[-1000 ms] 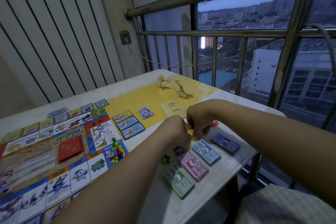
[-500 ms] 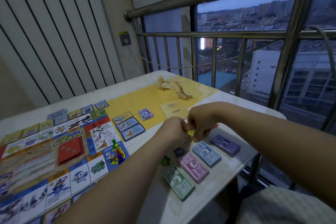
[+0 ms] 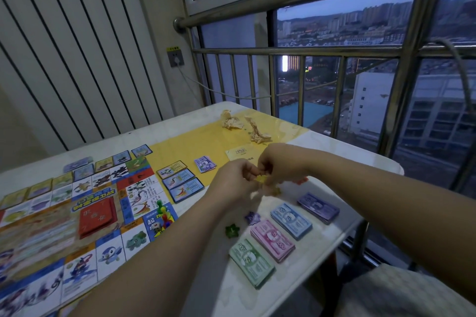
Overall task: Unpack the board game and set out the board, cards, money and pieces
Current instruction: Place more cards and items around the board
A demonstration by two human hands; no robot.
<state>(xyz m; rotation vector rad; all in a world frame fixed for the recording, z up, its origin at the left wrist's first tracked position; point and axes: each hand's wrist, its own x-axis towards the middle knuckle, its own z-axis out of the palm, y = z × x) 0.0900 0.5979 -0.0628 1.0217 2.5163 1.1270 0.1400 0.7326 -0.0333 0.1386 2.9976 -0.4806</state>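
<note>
My left hand [image 3: 233, 183] and my right hand [image 3: 279, 165] meet above the table, both pinching a small yellow piece [image 3: 261, 179] between their fingertips. The game board [image 3: 59, 216] lies open at the left with a red card deck [image 3: 96, 219] in its middle and pawns [image 3: 163, 213] on a corner square. Money stacks lie in a row at the right: green [image 3: 251, 262], pink [image 3: 273, 239], blue [image 3: 291, 220], purple [image 3: 318, 207]. A green token [image 3: 231, 230] and a purple token [image 3: 251, 217] sit beside them. Three property cards [image 3: 180, 183] lie next to the board.
The white table [image 3: 334, 152] carries a yellow sheet [image 3: 195, 144], crumpled wrappers [image 3: 244, 126], a small purple card pile [image 3: 204, 164] and a leaflet [image 3: 238, 154]. A metal railing [image 3: 334, 51] and window stand behind. A cushioned seat [image 3: 401, 293] is at the lower right.
Both hands have stayed together over the same spot, working the small yellow piece. The view has shifted slightly; nothing on the table has moved.
</note>
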